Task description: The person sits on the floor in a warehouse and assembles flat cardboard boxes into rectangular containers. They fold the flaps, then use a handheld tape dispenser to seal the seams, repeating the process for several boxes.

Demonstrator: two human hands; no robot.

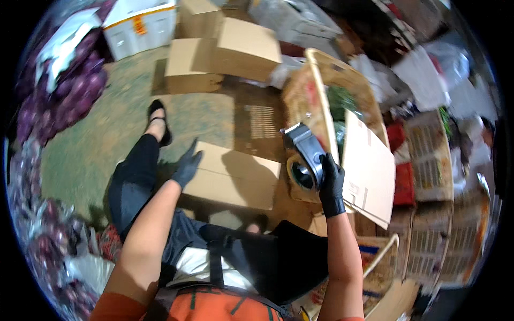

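Note:
A closed brown cardboard box (243, 184) lies in front of my legs. My left hand (187, 166), in a dark glove, rests at the box's left end with its fingers stretched out, holding nothing. In my right hand (332, 184), also dark-gloved, is a dark tape dispenser (304, 148) with a roll of tape in it. It is held up to the right of the box, beside the yellowish plastic crate (320, 96). Part of the box's top lies in shadow.
More cardboard boxes (246, 45) stand ahead, next to a white foam box (140, 29). Bags of purple onions (75, 88) line the left side. Flat cardboard sheets (369, 171) lean on the crate, which holds bagged greens (340, 101). Stacked crates (428, 155) stand at the right.

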